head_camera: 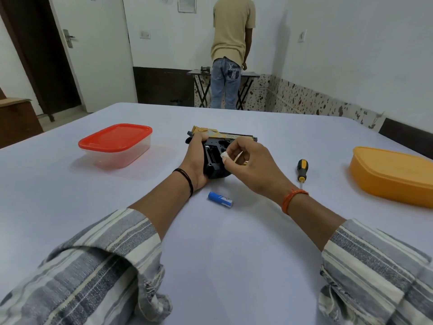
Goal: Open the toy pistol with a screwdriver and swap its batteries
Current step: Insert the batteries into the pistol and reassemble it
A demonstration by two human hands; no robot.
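Head view. Toy pistol [219, 148] lies on its side at frame centre on the table [234, 254], grip compartment open. Left hand [195, 163] clasps its grip from the left. Right hand [251, 164] hovers at its right, fingertips pinching a small pale item over the compartment. Blue battery [220, 199] lies loose just below both hands. Screwdriver [301, 171] rests right of the right hand, untouched.

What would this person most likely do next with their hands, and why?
Probably the right hand reaches down for the blue battery lying loose on the table. The left hand holds the toy pistol with its grip compartment open, the screwdriver lies set aside, and the right fingers pinch only something small and whitish.
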